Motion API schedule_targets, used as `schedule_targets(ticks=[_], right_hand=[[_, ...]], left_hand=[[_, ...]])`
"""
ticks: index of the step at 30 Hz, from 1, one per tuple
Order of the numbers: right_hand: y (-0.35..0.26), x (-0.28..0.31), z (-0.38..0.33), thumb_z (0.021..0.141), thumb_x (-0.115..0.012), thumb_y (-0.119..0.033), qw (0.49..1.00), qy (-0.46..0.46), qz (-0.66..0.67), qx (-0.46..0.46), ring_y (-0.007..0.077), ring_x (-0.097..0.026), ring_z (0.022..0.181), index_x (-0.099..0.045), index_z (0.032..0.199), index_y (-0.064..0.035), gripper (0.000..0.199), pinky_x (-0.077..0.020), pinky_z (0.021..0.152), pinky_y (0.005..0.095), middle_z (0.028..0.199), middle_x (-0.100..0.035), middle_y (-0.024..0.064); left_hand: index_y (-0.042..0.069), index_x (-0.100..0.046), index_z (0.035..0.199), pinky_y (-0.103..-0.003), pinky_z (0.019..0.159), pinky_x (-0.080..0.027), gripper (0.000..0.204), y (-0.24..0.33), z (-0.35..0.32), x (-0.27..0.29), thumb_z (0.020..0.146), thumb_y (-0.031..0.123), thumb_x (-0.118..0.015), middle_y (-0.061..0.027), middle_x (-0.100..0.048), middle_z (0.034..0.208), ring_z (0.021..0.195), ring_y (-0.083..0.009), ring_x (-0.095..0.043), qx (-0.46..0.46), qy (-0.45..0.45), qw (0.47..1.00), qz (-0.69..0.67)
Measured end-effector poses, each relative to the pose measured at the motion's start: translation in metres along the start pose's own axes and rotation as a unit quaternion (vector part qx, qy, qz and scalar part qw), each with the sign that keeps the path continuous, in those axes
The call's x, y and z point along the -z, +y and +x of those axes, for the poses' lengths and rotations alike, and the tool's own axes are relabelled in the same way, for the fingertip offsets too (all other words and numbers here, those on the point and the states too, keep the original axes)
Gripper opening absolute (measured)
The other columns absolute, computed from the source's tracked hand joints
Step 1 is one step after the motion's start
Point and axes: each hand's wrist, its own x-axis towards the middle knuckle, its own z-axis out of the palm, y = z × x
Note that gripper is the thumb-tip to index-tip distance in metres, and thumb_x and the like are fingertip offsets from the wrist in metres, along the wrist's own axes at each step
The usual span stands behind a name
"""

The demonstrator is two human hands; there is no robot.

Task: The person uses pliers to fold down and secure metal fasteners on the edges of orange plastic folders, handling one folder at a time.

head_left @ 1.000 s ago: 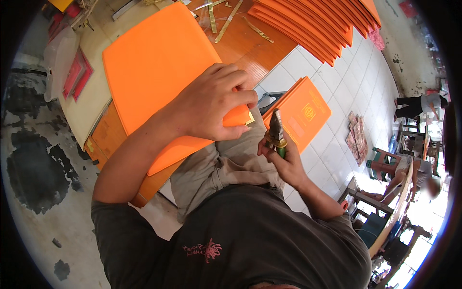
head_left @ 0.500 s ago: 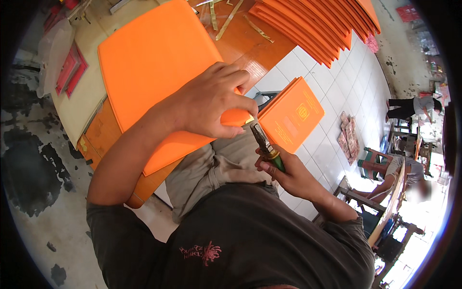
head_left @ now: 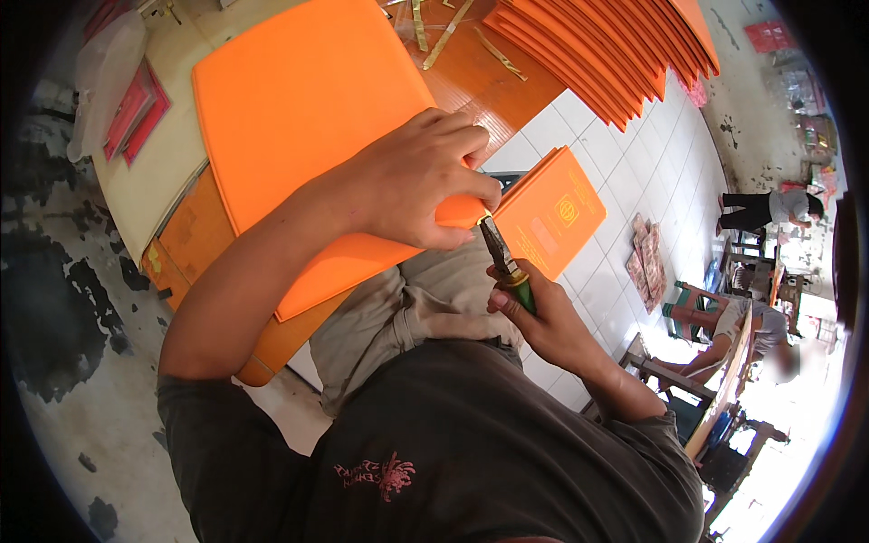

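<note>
A large orange folder [head_left: 308, 109] lies across the wooden table and my lap. My left hand [head_left: 421, 185] is closed on its near right corner, the thumb on one side and the fingers curled over the other. The material bulges between them. In my right hand [head_left: 543, 317] is a pair of pliers [head_left: 496, 244] with green grips, held from below. Its jaws meet the corner just past my left fingertips, where a small yellowish bit shows. Whether the jaws are closed on that bit is too small to tell.
Orange folders [head_left: 588, 54] are stacked at the far right, and further ones [head_left: 557, 213] stand beyond my right hand. Golden strips [head_left: 444, 36] lie on the table [head_left: 507, 100]. Red packets [head_left: 136, 113] sit at the left. Two people [head_left: 787, 204] are at the right.
The pliers' jaws have come up against the folder's corner, covering most of the yellowish bit seen there before. My left hand keeps its hold; the view has shifted slightly.
</note>
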Motion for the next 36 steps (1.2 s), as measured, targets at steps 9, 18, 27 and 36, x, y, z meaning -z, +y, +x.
schedule_targets(ticks=[9,18,27,36], right_hand=[[-0.007,0.002,-0.002,0.115,-0.070,-0.032,1.000,0.000,-0.004,-0.031,0.0343,-0.077,0.101,-0.059,0.141,0.0048,0.047,-0.0580,0.090,0.0475,0.115,-0.077,0.0243],[-0.018,0.006,-0.004,0.114,-0.072,-0.032,0.999,0.001,-0.014,-0.047,0.0274,-0.073,0.100,-0.064,0.132,0.0028,0.040,-0.0561,0.088,0.0434,0.105,-0.074,0.0186],[-0.005,0.005,-0.002,0.113,-0.074,-0.029,0.997,-0.010,0.025,-0.074,0.0236,-0.065,0.091,-0.065,0.121,-0.0002,0.032,-0.0539,0.084,0.0420,0.097,-0.068,0.0138],[-0.012,0.003,-0.001,0.113,-0.074,-0.027,0.998,0.010,-0.020,-0.056,0.0259,-0.062,0.083,-0.063,0.115,-0.0008,0.029,-0.0507,0.077,0.0438,0.089,-0.064,0.0144]], left_hand=[[0.022,-0.081,0.106,-0.043,0.108,-0.044,0.027,0.001,-0.001,-0.001,0.085,0.039,-0.083,-0.0063,-0.053,0.109,0.116,-0.0256,-0.057,0.003,0.000,1.000,0.008],[0.024,-0.081,0.108,-0.044,0.107,-0.045,0.029,0.002,-0.001,0.000,0.081,0.034,-0.086,-0.0078,-0.055,0.111,0.117,-0.0288,-0.058,0.010,-0.005,1.000,0.006],[0.025,-0.082,0.108,-0.045,0.107,-0.044,0.029,0.003,0.000,0.001,0.080,0.033,-0.086,-0.0082,-0.053,0.110,0.118,-0.0296,-0.057,0.010,-0.014,1.000,0.002],[0.024,-0.082,0.108,-0.045,0.109,-0.044,0.030,0.003,0.000,0.001,0.080,0.034,-0.087,-0.0085,-0.054,0.111,0.120,-0.0303,-0.057,0.013,-0.017,1.000,0.013]])
